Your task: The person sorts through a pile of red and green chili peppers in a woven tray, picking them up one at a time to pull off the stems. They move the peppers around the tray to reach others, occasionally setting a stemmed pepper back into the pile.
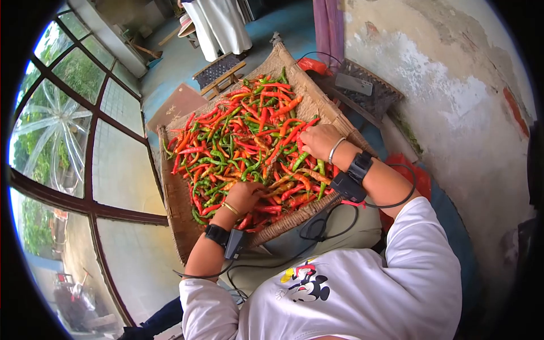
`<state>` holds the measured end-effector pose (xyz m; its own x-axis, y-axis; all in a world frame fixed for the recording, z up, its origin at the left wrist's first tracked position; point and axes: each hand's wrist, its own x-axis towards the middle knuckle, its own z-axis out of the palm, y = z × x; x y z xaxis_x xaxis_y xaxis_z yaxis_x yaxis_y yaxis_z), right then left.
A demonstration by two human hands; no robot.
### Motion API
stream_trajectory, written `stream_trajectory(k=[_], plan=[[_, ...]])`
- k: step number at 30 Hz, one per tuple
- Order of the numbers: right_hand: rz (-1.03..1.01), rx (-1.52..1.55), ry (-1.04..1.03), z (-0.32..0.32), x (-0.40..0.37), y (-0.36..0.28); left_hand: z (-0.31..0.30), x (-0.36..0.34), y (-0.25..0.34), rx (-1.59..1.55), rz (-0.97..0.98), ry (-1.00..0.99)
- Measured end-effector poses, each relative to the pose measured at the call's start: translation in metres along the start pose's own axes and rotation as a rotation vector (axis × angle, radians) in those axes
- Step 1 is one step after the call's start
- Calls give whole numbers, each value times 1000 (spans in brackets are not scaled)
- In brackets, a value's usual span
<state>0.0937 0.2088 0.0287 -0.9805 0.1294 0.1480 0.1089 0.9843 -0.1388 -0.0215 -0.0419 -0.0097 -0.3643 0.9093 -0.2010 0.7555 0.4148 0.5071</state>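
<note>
A heap of red, green and orange chili peppers (249, 136) fills a shallow woven basket (173, 224) in front of me. My left hand (245, 196) is low on the near side of the heap, its fingers closed together among the peppers; what they pinch, if anything, is hidden. At the heap's right side, my right hand (318, 140) is closed, with a red chili pepper (300, 143) showing at its fingertips. Both wrists carry bracelets and black strapped devices with cables.
The basket rests close over my lap. Beyond its right edge are a dark woven stool (374, 93) with a phone (354, 84) on it and a wall. Windows (127, 161) line the left. Another person in a white skirt (218, 28) stands behind a small wooden seat (221, 76).
</note>
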Motion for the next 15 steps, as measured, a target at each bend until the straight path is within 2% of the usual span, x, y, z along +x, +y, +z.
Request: stream_trajectory(k=[3, 4, 6, 7, 10, 11, 12, 13, 15], plan=[[-47, 77, -266, 0, 0, 9, 2, 3, -16, -320, -22, 115], [-40, 81, -261, -1, 0, 11, 2, 3, -17, -314, -18, 109], [-61, 125, -238, -1, 0, 12, -1, 5, -14, -376, -18, 273], [-63, 139, -242, -4, 0, 11, -5, 4, -12, -396, -65, 261], [-49, 118, -270, -8, 1, 11, -18, 5, -4, -344, -117, 220], [-57, 115, -266, -11, 4, 10, -22, 5, -2, -300, -60, 246], [-36, 99, -328, -17, 8, 9, -29, 6, 2, -299, -62, 256], [-15, 83, -390, -23, 12, 9, -37, 6, 9, -181, 16, 257], [35, 109, -322, -39, 20, 12, -52, 6, 24, -44, 117, 246]])
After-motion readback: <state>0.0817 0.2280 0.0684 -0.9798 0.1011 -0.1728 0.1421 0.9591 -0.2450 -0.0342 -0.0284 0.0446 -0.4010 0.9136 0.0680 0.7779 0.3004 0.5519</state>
